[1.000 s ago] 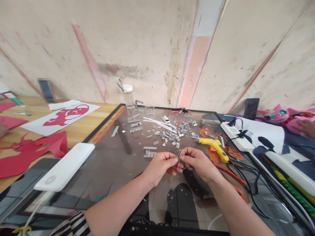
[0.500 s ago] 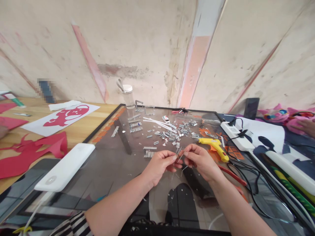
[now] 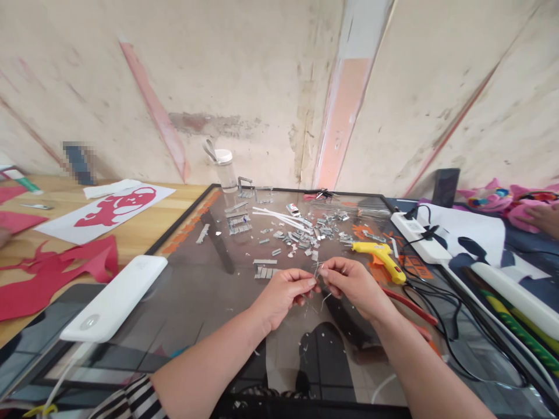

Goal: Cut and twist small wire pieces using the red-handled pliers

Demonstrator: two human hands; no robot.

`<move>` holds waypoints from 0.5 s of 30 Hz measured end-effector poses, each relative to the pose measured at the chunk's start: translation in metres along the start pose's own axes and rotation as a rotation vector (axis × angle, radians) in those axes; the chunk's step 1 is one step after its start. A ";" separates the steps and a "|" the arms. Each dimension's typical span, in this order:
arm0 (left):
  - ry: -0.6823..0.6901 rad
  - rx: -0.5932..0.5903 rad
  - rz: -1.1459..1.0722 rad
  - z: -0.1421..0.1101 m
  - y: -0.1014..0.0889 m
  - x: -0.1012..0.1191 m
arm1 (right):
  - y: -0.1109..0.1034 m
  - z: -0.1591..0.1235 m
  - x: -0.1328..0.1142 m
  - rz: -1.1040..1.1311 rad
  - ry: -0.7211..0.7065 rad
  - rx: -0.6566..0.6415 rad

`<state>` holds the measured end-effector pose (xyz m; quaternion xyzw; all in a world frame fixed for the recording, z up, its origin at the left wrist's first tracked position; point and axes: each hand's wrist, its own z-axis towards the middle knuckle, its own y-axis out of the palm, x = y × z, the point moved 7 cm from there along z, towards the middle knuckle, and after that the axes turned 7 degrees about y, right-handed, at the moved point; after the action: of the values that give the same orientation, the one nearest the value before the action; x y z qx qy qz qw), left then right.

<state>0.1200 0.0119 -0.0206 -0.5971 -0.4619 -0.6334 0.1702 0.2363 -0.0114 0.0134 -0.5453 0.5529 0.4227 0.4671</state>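
Note:
Both hands meet over the dark glass tabletop. My left hand (image 3: 292, 290) is closed in a pinch on thin silvery wires (image 3: 317, 271). My right hand (image 3: 345, 280) pinches the same wires from the other side, its fingertips almost touching the left ones. A bent wire end hangs below the fingers; how the pieces join is too fine to make out. Just beyond lie many small grey metal-looking pieces (image 3: 305, 238). A small grey bench-like model (image 3: 265, 269) stands left of them. To the right rests a yellow glue gun (image 3: 379, 256), with red-handled pliers (image 3: 410, 305) partly behind my right forearm.
A white power bank-like box (image 3: 116, 299) lies left, near red cut sheets (image 3: 74, 267). A clear bottle (image 3: 226, 174) stands by the wall. White strips (image 3: 279, 218) lie mid-table. A power strip (image 3: 419, 238) and black cables run along the right. Another person's hand (image 3: 544, 220) shows far right.
My right hand has shifted slightly left, bringing its fingertips closer to the left hand's around the wires. The view has turned slightly. Other things on the table stay in place.

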 end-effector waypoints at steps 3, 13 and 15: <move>-0.015 -0.020 0.011 0.000 0.001 -0.001 | 0.003 -0.001 0.000 -0.054 -0.007 -0.030; 0.049 0.038 -0.019 0.002 -0.003 0.005 | -0.020 -0.003 -0.007 0.043 0.002 0.028; 0.073 0.052 -0.027 0.002 -0.004 0.007 | -0.030 -0.005 -0.008 -0.102 0.009 0.067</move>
<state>0.1167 0.0181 -0.0161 -0.5628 -0.4798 -0.6446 0.1940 0.2654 -0.0157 0.0232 -0.5588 0.5405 0.3771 0.5034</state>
